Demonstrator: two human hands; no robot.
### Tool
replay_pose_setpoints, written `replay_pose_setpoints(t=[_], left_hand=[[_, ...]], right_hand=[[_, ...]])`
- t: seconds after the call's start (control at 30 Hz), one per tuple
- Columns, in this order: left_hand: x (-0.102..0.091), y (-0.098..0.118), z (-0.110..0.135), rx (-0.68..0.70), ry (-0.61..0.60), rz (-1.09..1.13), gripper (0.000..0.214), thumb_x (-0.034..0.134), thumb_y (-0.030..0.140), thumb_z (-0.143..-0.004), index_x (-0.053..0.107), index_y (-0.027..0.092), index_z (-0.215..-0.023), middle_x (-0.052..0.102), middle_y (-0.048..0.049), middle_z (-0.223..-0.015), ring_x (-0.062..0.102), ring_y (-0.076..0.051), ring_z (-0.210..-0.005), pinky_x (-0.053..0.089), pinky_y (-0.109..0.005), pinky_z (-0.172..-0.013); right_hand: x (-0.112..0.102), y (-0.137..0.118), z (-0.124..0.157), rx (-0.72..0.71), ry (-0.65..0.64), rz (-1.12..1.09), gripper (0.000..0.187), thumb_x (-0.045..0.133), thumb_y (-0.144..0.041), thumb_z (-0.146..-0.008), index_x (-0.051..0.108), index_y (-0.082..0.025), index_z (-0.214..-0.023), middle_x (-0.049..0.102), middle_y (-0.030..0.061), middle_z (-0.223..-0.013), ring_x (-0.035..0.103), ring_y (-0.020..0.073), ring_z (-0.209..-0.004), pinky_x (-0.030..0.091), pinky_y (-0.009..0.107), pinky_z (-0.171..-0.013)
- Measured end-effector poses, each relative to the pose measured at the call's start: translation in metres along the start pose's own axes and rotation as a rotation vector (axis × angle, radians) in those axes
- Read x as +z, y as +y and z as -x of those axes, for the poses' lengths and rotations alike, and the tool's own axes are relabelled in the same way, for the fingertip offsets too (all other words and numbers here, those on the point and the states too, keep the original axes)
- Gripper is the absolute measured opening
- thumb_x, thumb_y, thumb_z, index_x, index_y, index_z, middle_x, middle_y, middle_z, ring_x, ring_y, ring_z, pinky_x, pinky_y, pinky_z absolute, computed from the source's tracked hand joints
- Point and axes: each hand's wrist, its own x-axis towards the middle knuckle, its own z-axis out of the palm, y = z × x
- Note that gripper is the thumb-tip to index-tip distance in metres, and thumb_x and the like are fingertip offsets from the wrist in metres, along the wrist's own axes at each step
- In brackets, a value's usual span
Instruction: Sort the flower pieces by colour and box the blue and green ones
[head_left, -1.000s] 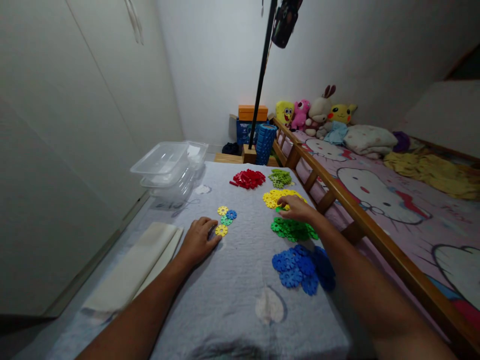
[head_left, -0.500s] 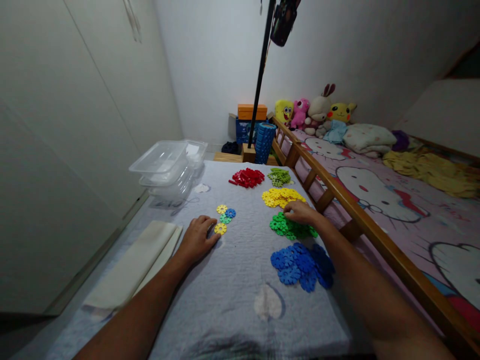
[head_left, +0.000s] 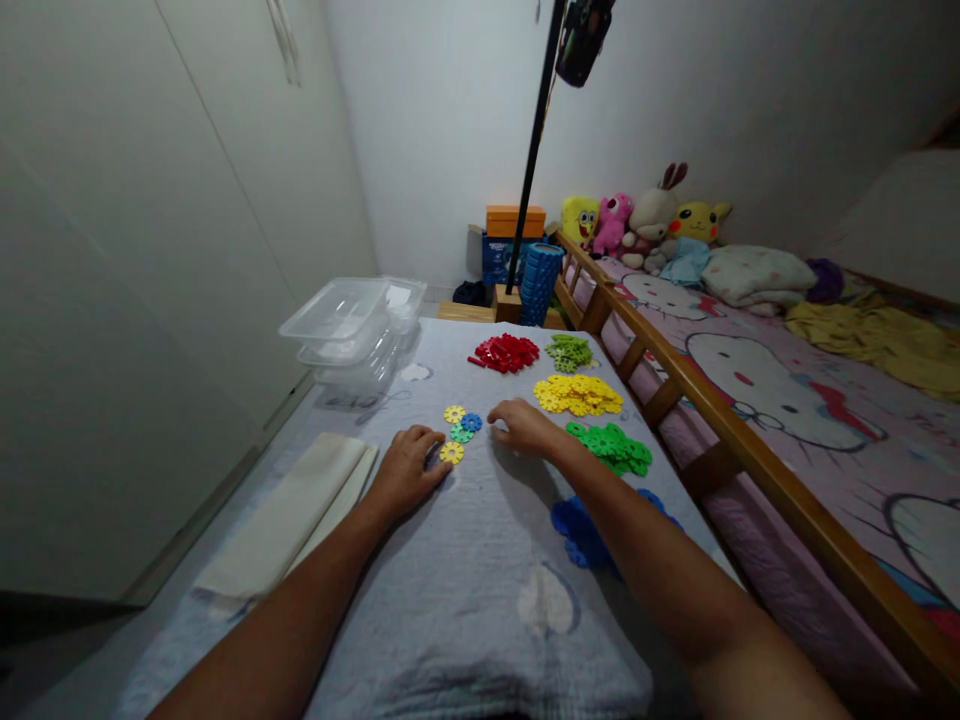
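A small cluster of flower-shaped plastic discs lies on the cloth: a yellow disc (head_left: pixel 454 413), a blue disc (head_left: pixel 471 422), a pale green disc (head_left: pixel 461 433) and a nearer yellow disc (head_left: pixel 451 453). My left hand (head_left: pixel 409 468) rests just left of them, fingers apart, its thumb beside the nearer yellow disc. Just right of the blue disc hovers my right hand (head_left: pixel 521 428), fingers curled together; whatever they hold is hidden. Beyond its forearm are a green disc pile (head_left: pixel 615 448) and a yellow disc pile (head_left: pixel 577 394). The forearm partly covers the blue disc pile (head_left: pixel 581 530).
Red pieces (head_left: pixel 504 353) and light green pieces (head_left: pixel 568 352) are heaped at the far end. Clear plastic boxes (head_left: pixel 337 315) stand stacked at back left, with a folded cream cloth (head_left: pixel 292 520) nearer. A wooden bed rail (head_left: pixel 675 370) borders the right side.
My right hand has moved left from the green disc pile to beside the small cluster. My left hand stays by the cluster. The view has shifted slightly.
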Motion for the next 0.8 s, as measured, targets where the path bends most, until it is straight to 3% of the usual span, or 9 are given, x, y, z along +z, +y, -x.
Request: replay_pose_setpoints(t=[0.2, 0.37, 0.53, 0.67, 0.8], left_hand=[[0.000, 0.001, 0.000, -0.007, -0.015, -0.026, 0.035, 0.068, 0.035, -0.080, 0.070, 0.021, -0.112, 0.064, -0.0095, -0.112, 0.057, -0.029, -0.107, 0.046, -0.045, -0.097], [0.000, 0.000, 0.000, -0.010, -0.015, -0.033, 0.034, 0.069, 0.035, -0.080, 0.070, 0.021, -0.112, 0.063, -0.0100, -0.113, 0.057, -0.029, -0.106, 0.046, -0.045, -0.098], [0.002, -0.002, 0.000, 0.007, 0.000, -0.014, 0.032, 0.068, 0.035, -0.080, 0.070, 0.023, -0.110, 0.064, -0.0082, -0.110, 0.058, -0.028, -0.104, 0.046, -0.044, -0.098], [0.000, -0.001, 0.000, -0.010, -0.024, -0.024, 0.034, 0.066, 0.035, -0.081, 0.070, 0.020, -0.112, 0.063, -0.0100, -0.113, 0.058, -0.028, -0.106, 0.045, -0.044, -0.099], [-0.001, 0.001, -0.002, -0.010, -0.054, -0.052, 0.036, 0.065, 0.038, -0.083, 0.069, 0.019, -0.113, 0.064, -0.0106, -0.114, 0.058, -0.029, -0.107, 0.044, -0.045, -0.100]], right_hand=[[0.030, -0.019, -0.034, 0.007, 0.031, -0.012, 0.051, 0.048, -0.007, -0.086, 0.058, -0.016, -0.135, 0.064, 0.0114, -0.133, 0.057, 0.0217, -0.119, 0.038, 0.031, -0.101], [0.028, -0.014, -0.033, 0.032, 0.021, -0.006, 0.042, 0.058, -0.015, -0.086, 0.064, -0.017, -0.128, 0.065, 0.0126, -0.123, 0.058, 0.0229, -0.113, 0.040, 0.030, -0.097], [0.004, 0.003, -0.002, 0.039, 0.043, -0.093, 0.041, 0.069, -0.020, -0.082, 0.067, -0.014, -0.122, 0.066, 0.0124, -0.116, 0.060, 0.0213, -0.103, 0.044, 0.031, -0.092], [-0.016, 0.022, 0.041, 0.036, 0.073, -0.198, 0.037, 0.070, -0.019, -0.080, 0.069, -0.014, -0.116, 0.067, 0.0101, -0.110, 0.062, 0.0194, -0.096, 0.047, 0.029, -0.087], [-0.019, 0.035, 0.088, 0.027, 0.027, -0.218, 0.034, 0.070, -0.020, -0.078, 0.071, -0.016, -0.112, 0.068, 0.0088, -0.105, 0.062, 0.0213, -0.098, 0.047, 0.031, -0.089]])
